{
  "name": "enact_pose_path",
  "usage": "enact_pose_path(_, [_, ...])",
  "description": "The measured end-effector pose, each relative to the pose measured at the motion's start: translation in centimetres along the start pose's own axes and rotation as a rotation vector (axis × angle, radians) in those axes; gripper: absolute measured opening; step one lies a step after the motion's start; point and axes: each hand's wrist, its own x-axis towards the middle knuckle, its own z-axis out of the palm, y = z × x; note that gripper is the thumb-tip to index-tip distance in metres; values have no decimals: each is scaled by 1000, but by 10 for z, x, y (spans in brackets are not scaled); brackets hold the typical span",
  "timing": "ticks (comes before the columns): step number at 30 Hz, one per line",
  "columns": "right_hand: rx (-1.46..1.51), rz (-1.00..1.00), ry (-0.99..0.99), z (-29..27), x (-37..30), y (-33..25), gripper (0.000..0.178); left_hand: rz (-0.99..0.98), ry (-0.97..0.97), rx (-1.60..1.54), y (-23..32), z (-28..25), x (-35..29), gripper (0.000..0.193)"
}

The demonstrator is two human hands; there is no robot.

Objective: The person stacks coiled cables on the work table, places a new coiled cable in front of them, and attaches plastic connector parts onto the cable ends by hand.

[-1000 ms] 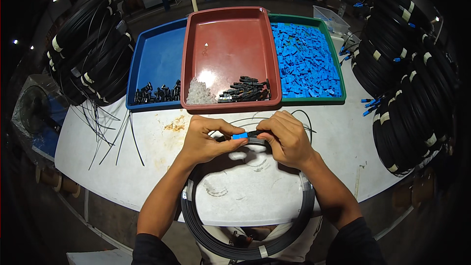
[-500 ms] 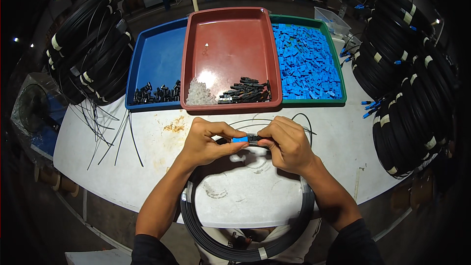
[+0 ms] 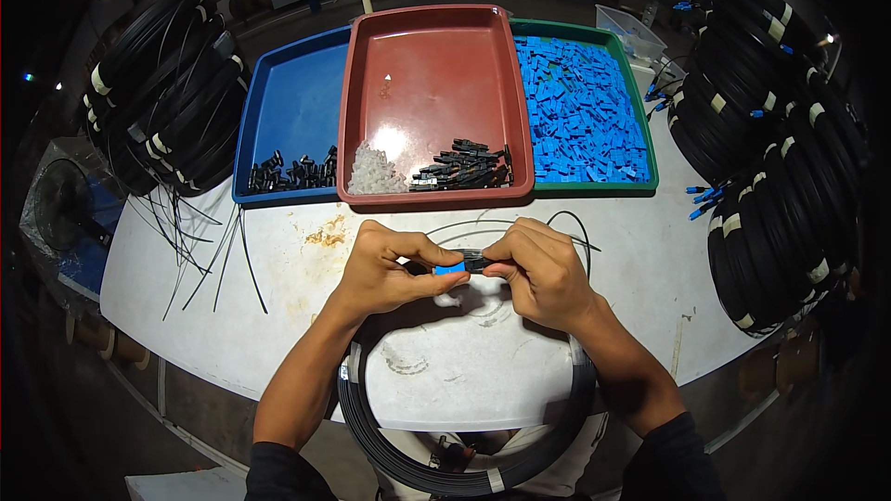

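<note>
Over white table [image 3: 278,315], both hands hold blue connector [image 3: 452,267] lying left-right.

No packages, signs or screens; only small white band labels [image 3: 727,224] around the black cable coils [image 3: 770,213].

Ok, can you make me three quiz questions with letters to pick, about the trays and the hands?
1. Where is the red tray?
A. between the blue and green trays
B. on the floor
C. under the cable coil

2. What colour is the small piece between the hands?
A. yellow
B. blue
C. white

3. What are the hands doing?
A. lying flat, holding nothing
B. both pinching one small part
C. reaching into a tray

Answers: 1 A, the blue tray sits left of it and the green tray right. 2 B, it shows bright blue. 3 B, the left hand and right hand meet on it.
</note>
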Motion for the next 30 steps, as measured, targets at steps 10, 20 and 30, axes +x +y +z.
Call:
enact_pose_path(10, [24, 43, -12, 0, 0, -3, 21, -15, -16, 7, 2, 0, 2, 16])
enact_pose_path(20, [34, 82, -12, 4, 0, -6, 20, -51, -51, -6, 2, 2, 3, 14])
enact_pose_path(30, [21, 39, -2, 0, 1, 4, 17, 11, -15, 167, 8, -1, 7, 17])
